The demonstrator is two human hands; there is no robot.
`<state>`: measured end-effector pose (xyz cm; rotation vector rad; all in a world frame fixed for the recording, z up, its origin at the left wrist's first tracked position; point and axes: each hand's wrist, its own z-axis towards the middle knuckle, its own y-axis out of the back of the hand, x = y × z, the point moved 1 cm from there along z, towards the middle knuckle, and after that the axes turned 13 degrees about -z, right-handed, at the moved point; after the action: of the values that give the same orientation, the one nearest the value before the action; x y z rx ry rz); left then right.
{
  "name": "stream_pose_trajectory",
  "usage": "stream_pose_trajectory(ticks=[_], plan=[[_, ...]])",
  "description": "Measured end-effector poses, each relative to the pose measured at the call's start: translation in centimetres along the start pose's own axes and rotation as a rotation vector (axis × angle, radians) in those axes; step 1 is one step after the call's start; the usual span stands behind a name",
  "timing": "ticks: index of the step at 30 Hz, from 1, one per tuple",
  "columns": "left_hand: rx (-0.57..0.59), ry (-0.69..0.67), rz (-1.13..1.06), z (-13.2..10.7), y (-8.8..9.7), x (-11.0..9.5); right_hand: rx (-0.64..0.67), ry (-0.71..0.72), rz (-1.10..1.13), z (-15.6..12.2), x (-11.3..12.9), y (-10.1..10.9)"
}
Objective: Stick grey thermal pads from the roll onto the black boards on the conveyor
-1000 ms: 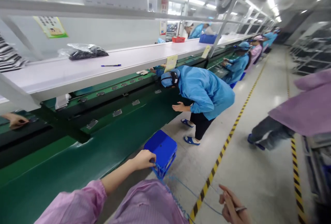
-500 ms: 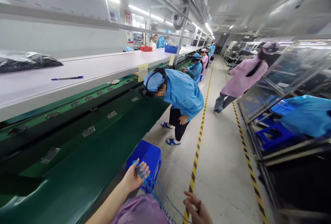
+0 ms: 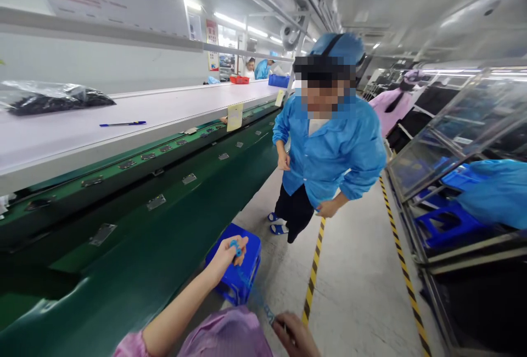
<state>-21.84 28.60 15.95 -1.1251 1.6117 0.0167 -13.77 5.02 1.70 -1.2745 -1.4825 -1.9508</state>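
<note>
My left hand (image 3: 230, 251) is closed around part of a blue coiled cord (image 3: 236, 247), above a blue plastic stool (image 3: 241, 230). From there the cord runs down, blurred, across my front to my right hand (image 3: 295, 336). The fingers of that hand are curled on the cord's other stretch at the bottom of the view, partly smeared by motion. My pink garment (image 3: 230, 335) shows between the two arms.
A co-worker in blue (image 3: 325, 143) stands close ahead in the aisle. To the left runs a green conveyor belt (image 3: 135, 252) with several small boards, beneath a white shelf (image 3: 177, 107) bearing a pen (image 3: 122, 123) and a bag (image 3: 61, 99). A metal-framed rack (image 3: 436, 143) stands right.
The co-worker in blue has straightened up from a bend and turned toward me. My left hand has closed from an open palm around the cord. My right hand has curled onto the cord.
</note>
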Motion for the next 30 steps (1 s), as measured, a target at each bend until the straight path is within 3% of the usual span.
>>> stream_pose_trajectory(ticks=[3,6,8,10,12,14,18,24,28,30], plan=[[0.127,-0.059,0.274,-0.7,-1.0,0.5,-0.173,0.062,-0.023,1.2,2.8,1.8],[0.36,-0.064,0.558,-2.1,-1.5,2.8,-0.216,0.046,0.103,2.6,5.6,2.1],[0.469,0.044,0.489,-3.0,-1.4,5.2,-0.267,0.045,0.185,3.3,7.0,1.5],[0.429,0.195,0.263,-3.6,-0.9,7.8,-0.346,0.037,0.199,3.9,7.9,0.5],[0.308,0.356,0.049,-3.8,-0.6,10.0,-0.418,0.016,0.12,4.1,8.0,-0.5],[0.236,0.398,-0.029,-3.8,-0.5,11.3,-0.444,-0.014,0.0,4.0,7.7,-1.4],[0.215,0.355,-0.027,-3.6,-0.3,11.1,-0.422,-0.086,-0.043,3.9,6.1,-2.6],[0.154,0.331,0.076,-3.4,1.6,10.2,-0.373,-0.345,0.47,4.5,3.4,-4.3],[0.033,0.281,0.131,-2.3,3.2,11.2,-0.432,-0.42,0.668,4.6,2.9,-5.0],[-0.032,0.263,0.147,-1.8,3.9,11.9,-0.434,-0.388,0.639,4.8,2.8,-5.7]])
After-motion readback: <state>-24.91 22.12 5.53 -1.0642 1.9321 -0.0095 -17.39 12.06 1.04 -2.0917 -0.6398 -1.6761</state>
